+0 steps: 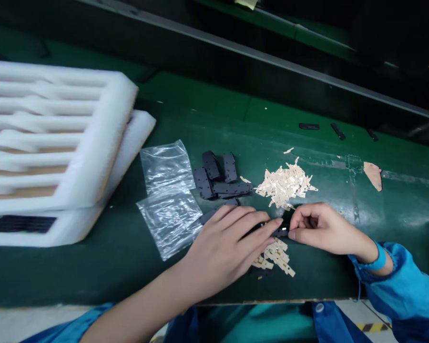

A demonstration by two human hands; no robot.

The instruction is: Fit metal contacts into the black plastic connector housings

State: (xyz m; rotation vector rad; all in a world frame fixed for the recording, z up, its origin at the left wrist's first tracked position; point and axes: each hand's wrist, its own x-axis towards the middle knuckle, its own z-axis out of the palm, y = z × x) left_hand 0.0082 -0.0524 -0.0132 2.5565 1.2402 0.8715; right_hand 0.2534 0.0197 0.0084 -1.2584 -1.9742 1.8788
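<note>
My left hand [229,243] lies flat, fingers stretched out, pressing a thin black part [281,232] down on the green mat. My right hand [316,227] is curled, its fingertips pinching the end of that same part. Just beyond my left hand lies a small heap of black flat parts [219,177]. A pile of beige peeled-off paper strips [285,183] sits behind my right hand. A smaller bunch of beige strips [276,257] lies under my hands near the table edge.
Two clear plastic bags [168,195] lie left of the black parts. Stacked white foam trays [57,143] fill the left side, with black parts [23,224] in a lower slot. A few black pieces [309,126] and a tan scrap [373,175] lie farther back.
</note>
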